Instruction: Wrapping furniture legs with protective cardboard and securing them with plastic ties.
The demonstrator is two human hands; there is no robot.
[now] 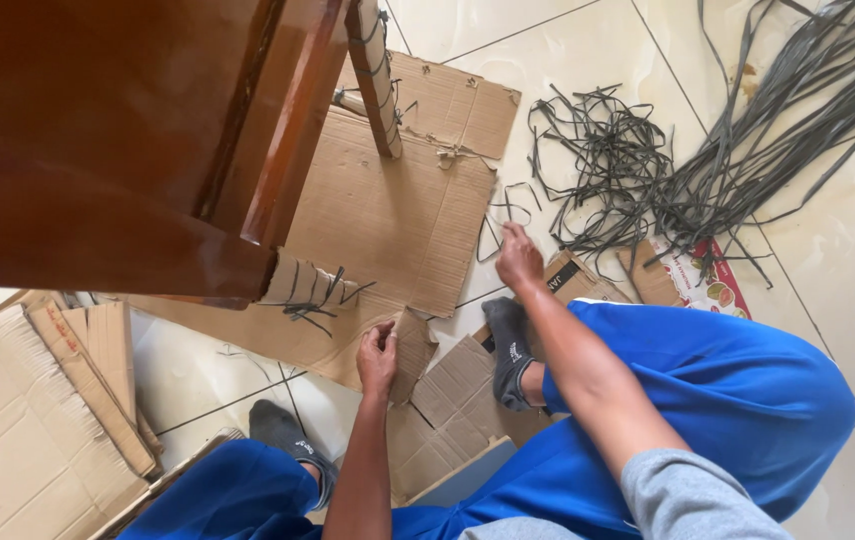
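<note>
My left hand (378, 357) grips the torn edge of a flat cardboard sheet (388, 205) lying on the tiled floor. My right hand (518, 257) reaches out to a loose grey strap (501, 215) at the sheet's right edge, fingers pinched on or just at it. A glossy brown wooden piece of furniture (118, 140) fills the upper left; its legs (376, 80) are wrapped in cardboard tied with grey straps. My legs in blue trousers and grey socks (508, 350) are bent below.
A tangled heap of grey plastic straps (648, 170) spreads over the floor at the upper right. A printed carton flap (698, 280) lies beside my right knee. Stacked cardboard pieces (38, 420) sit at the lower left, more scraps (458, 385) under my feet.
</note>
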